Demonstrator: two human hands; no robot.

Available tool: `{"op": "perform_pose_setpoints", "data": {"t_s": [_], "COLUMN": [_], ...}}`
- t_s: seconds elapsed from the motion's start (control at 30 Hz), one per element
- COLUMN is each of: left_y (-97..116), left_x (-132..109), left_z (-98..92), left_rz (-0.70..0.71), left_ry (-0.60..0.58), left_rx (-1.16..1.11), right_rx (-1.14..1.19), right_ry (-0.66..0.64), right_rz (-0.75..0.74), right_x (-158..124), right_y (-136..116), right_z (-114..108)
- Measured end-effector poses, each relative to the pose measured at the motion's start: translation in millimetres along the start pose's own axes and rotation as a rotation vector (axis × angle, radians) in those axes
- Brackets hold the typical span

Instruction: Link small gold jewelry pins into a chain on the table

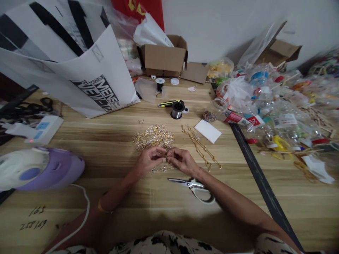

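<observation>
Wood-grain table [106,132]: gold-and-silver pile [155,137], gold chains [204,145], scissors [190,183], white card [208,131], wire spool [177,110], cutter [168,103].

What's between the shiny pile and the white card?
Some gold chain lies between the shiny pile and the white card, as the head view shows.

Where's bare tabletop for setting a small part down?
Left: between the rounded purple-and-cream plastic appliance and the heap of small gold-and-silver pieces. Right: a narrow gap between the thin gold-coloured chains and the flat black band. Crowded: around the left hand, right hand and silver-bladed, white-handled scissors; beyond the band, heaped clear plastic bottles.
</observation>
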State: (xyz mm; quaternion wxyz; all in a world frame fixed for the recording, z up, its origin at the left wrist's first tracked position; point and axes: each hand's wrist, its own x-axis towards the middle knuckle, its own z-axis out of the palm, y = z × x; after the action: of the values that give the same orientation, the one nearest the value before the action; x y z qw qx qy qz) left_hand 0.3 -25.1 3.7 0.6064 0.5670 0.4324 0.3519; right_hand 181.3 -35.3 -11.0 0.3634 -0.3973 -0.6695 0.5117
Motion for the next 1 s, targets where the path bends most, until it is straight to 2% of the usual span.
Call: {"op": "perform_pose_setpoints", "data": {"t_s": [0.23,0.5,0.8,0.9,1.0], "left_y": [3.1,-4.3,0.5,1.5,0.5], "left_x": [-1.6,0.1,-1.1,-1.1,-1.5], "left_z": [2.1,1.4,-0.7,-1.2,-1.5], "left_rz": [-0.030,-0.005,0.020,0.029,-0.055], "left_ry": [-0.003,0.004,0.031,0.025,0.002], "left_rx": [0.027,0.065,0.205,0.171,0.094], "right_rx": [-0.065,-0.111,-0.153,-0.153,-0.165], "right_ry": [-0.008,-0.007,-0.017,-0.019,-0.023], "right_rz": [-0.041,-0.071,-0.111,-0.110,-0.111], "right_x": [-0.6,-0.3,-0.9,-0.8,-0.6], "right_y": [0.0,-2.7,-3.2,-1.7,-0.8], "right_z": [1.8,2.0,1.8,1.8,2.2]}}
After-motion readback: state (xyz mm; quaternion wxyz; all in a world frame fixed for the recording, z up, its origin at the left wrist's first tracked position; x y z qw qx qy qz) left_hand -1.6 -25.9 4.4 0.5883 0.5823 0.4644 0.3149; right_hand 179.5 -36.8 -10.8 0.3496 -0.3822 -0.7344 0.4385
